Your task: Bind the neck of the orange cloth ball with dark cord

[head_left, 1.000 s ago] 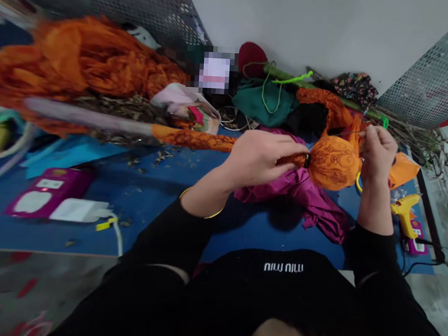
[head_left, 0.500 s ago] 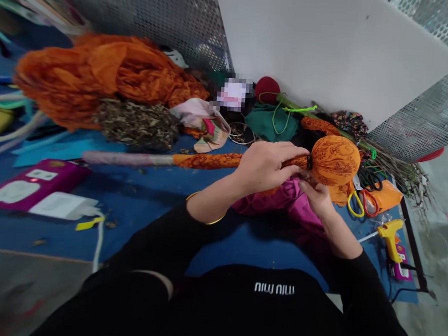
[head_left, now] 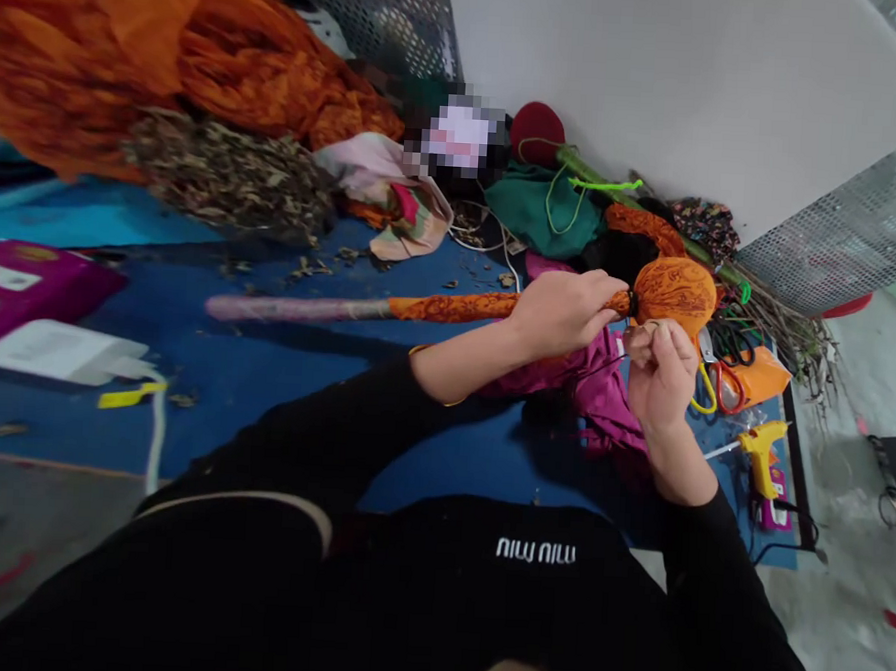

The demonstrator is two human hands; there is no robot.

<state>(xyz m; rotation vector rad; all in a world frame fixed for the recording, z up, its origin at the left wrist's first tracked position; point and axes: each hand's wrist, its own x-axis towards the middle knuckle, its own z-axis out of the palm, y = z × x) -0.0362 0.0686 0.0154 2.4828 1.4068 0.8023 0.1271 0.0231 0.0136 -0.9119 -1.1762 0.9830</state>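
As a stick (head_left: 419, 307) crosses blue tabletop (head_left: 448, 466), white panelling (head_left: 657, 76) stands behind.

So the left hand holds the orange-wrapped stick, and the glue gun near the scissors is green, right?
Not quite: the glue gun is yellow, as the head view shows. It is near the scissors, and the left hand does hold the orange-wrapped stick.

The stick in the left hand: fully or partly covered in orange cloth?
Partly: patterned orange cloth covers the stick near the left hand, but its other end shows pale.
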